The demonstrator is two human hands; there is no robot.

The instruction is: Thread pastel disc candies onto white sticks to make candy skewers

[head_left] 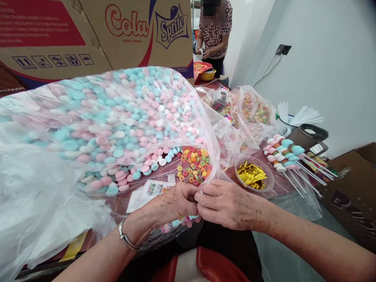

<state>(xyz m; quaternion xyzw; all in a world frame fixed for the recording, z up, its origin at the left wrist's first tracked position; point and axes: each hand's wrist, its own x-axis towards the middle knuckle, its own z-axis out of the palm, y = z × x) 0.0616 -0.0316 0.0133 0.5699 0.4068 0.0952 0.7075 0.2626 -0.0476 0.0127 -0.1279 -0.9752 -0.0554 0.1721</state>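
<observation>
My left hand (pixel 180 201) and my right hand (pixel 225 203) meet at the table's front edge, fingers pinched on what appears to be the gathered top of a small candy bag (pixel 176 224). Pink and blue candies and a printed label show below the fingers; the rest is hidden. Just beyond lie ring candies (pixel 194 166) in many colours. A large clear bag (pixel 117 113) of pink, blue and white candies spreads behind and to the left. Printed cards (pixel 149 192) lie beside my left hand. Gold twist ties (pixel 252 175) fill a round tub to the right of my right hand.
Candy skewers (pixel 284 154) with white sticks lie at the right, near a dark jug (pixel 311 135) and white sticks (pixel 305 116). Bags of gummy candy (pixel 255 105) sit behind. A large carton (pixel 96 35) stands at the back; another person (pixel 216 35) works beyond.
</observation>
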